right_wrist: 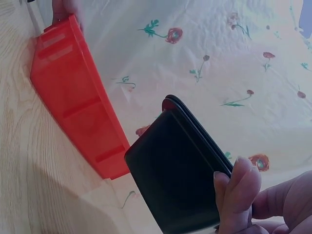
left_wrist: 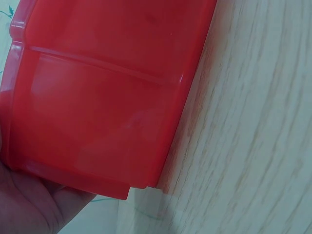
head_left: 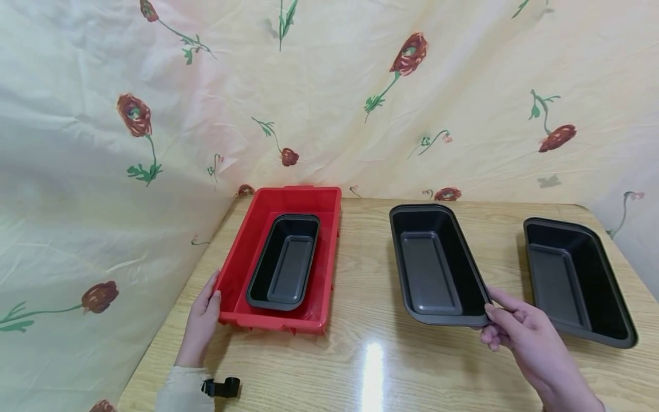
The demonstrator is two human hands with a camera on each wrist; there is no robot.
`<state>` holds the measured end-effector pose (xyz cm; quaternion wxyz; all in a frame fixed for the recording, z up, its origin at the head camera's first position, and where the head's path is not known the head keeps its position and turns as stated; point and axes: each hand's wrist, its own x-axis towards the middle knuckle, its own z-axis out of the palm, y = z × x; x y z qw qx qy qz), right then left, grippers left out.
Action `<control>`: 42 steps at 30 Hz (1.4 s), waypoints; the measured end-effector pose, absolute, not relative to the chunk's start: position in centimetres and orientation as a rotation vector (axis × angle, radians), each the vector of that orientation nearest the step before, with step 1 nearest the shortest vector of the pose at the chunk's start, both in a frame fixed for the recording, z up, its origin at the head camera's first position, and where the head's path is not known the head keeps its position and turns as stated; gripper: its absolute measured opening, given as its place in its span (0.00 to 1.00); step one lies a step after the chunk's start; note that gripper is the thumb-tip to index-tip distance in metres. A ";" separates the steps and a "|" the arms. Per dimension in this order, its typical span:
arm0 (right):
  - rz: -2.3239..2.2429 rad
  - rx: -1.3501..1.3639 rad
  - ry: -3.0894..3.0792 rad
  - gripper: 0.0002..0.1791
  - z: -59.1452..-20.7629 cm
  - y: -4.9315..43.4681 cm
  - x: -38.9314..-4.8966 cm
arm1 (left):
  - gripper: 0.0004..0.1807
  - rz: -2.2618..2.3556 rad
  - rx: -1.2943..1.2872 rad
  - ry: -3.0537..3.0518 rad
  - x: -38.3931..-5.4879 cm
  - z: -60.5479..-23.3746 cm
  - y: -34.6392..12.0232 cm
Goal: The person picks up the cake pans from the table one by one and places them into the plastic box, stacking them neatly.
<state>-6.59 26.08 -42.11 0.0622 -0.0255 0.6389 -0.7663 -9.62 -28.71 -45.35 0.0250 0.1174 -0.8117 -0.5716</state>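
Note:
On the left of the head view, my left hand [head_left: 199, 323] grips the near left corner of a red plastic tray [head_left: 242, 319], thumb at the rim. Inside that tray lies a black loaf pan [head_left: 292, 269]. My right hand [head_left: 522, 335] pinches the near right corner of another black loaf pan [head_left: 431, 269], thumb on top and fingers beneath. The right wrist view shows this pan's dark outer side [right_wrist: 170, 170], with a double line along its rim. In the left wrist view, the tray's red side wall [left_wrist: 97, 112] hides part of the left hand.
A third black loaf pan [head_left: 558, 286] stands on the wooden table [head_left: 360, 286] at the right, just beyond the right hand. Floral cloth [head_left: 329, 103] hangs behind the table and along its left side. A black strap [head_left: 221, 387] is on the left wrist.

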 end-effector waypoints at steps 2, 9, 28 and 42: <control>-2.309 -0.085 1.935 0.22 -42.0 25.9 -6.6 | 0.29 -1.760 0.358 -2.508 -9.6 -45.3 -28.7; -2.307 -0.114 1.945 0.20 -41.8 25.2 -6.8 | 0.30 -1.764 0.359 -2.501 -9.6 -45.4 -28.6; -2.337 -0.173 1.890 0.23 -40.8 23.7 -7.3 | 0.29 -1.765 0.356 -2.499 -9.5 -45.1 -28.5; -2.338 -0.257 1.870 0.24 -40.0 22.6 -7.5 | 0.30 -1.794 0.365 -2.488 -9.7 -45.3 -28.7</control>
